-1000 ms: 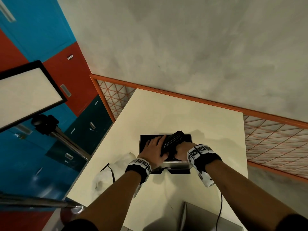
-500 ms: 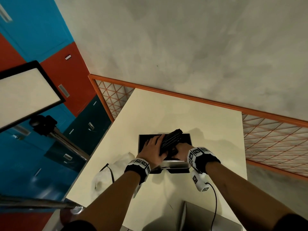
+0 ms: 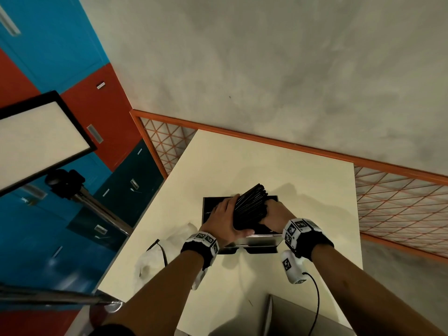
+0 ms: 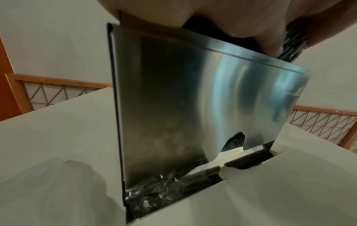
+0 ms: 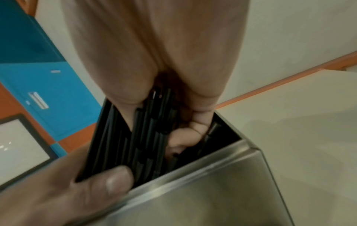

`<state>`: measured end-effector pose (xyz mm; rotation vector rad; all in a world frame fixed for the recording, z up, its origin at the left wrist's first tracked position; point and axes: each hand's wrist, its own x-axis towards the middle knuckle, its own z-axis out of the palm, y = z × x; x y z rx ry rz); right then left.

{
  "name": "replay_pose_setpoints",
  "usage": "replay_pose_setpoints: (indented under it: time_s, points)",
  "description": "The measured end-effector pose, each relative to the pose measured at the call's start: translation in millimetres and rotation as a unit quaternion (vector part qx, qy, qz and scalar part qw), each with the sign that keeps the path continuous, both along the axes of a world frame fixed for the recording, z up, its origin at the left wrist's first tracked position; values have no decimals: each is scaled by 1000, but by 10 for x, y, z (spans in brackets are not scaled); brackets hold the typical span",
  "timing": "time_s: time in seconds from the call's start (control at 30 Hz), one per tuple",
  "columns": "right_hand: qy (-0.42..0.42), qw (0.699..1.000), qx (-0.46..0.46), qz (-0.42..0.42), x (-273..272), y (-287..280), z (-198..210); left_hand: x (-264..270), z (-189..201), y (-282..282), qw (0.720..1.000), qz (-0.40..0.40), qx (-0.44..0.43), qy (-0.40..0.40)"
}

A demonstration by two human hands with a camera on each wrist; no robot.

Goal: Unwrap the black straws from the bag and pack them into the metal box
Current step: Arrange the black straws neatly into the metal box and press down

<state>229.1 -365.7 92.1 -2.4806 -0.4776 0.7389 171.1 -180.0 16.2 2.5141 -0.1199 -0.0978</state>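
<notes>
Holding a bundle of black straws (image 3: 252,204), now tilted further and sunk lower into the metal box (image 3: 263,243) than a second ago. Right hand (image 3: 275,213): fingers curled round the bundle. Left hand (image 3: 224,215): fingers flat against the straws, thumb pressing them. Box stands on the worktop (image 3: 266,166). Empty bag (image 3: 155,258) lies beside it. Judgement: packing nearly done.

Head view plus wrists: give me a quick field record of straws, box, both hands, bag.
straws: black bundle, lower ends inside the box, tops leaning out to the far right
box: metal box, open top, standing on the table
left hand: fingers flat against the bundle's left side, thumb at the box's near rim
right hand: curled round the bundle from the right
bag: crumpled clear bag lying on the table, left of the box
stage: straws unwrapped, not yet fully seated
</notes>
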Motion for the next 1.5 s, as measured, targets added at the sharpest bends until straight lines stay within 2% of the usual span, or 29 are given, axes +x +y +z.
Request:
replay_pose_setpoints:
  time_s: [0.23,0.37,0.8,1.0,1.13,1.23,1.37,1.5]
  points:
    - [44,993,82,-77,-8,-89,12,6,15,0,999,21,-33,9]
    - [41,985,121,-119,-95,-102,-20,19,12,2,999,25,-34,18]
    - [-64,980,113,-148,-265,-31,-100,15,-1,-10,998,45,-30,33]
    - [-51,985,98,-134,-227,11,-83,16,18,-12,998,37,-38,35]
    - [-54,981,132,-134,-174,-91,-24,15,46,15,998,26,-45,30]
    - [-54,969,173,-165,-138,-220,-3,17,59,19,999,17,-43,7]
    - [-14,945,242,-218,-83,-257,-22,33,74,-7,1000,5,-17,-16]
    - [34,889,315,-331,-72,-197,-115,63,134,-50,999,-7,29,-29]
